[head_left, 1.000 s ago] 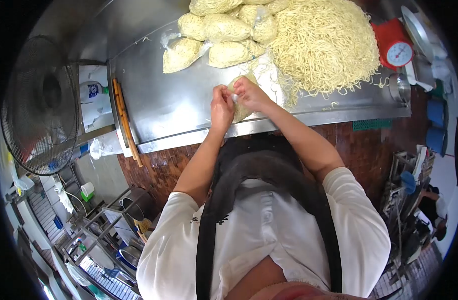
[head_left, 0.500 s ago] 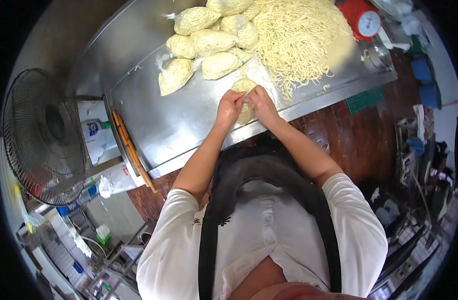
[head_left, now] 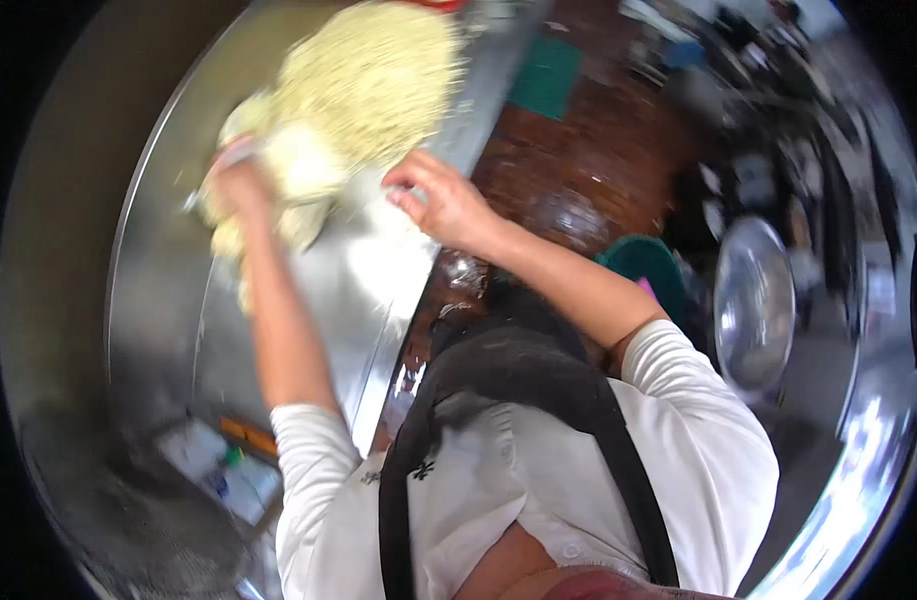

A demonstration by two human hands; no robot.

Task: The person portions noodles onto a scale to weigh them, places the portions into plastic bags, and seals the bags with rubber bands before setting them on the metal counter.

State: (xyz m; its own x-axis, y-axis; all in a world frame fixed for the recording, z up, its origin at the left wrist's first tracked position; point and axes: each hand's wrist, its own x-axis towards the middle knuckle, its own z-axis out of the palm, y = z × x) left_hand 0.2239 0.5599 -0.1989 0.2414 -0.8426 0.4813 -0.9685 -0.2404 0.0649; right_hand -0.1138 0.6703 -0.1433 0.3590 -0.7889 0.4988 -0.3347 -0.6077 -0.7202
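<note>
My left hand point(head_left: 240, 185), smeared by motion, is over the pile of bagged noodles point(head_left: 300, 225). Its fingers appear closed on the whitish neck of a plump bag of noodles point(head_left: 304, 162), which hangs out to the right of the hand. Past that bag lies the big heap of loose noodles point(head_left: 373, 75), also blurred. My right hand point(head_left: 433, 200) is near the front edge of the steel table point(head_left: 353, 335), with fingers curled, a gap between thumb and fingertips, and nothing visible in it.
Orange-brown sticks point(head_left: 248, 436) are at the table's lower left end. A green mat point(head_left: 546, 77) is on the brown floor beyond the front edge. To the right are a green tub point(head_left: 643, 268) and a large metal bowl point(head_left: 754, 305). Part of something red shows at the top.
The view has swung to the right. My hands, earlier together at a bag's neck, have parted; the left has gone out over the pile with the bag, and the right has let go.
</note>
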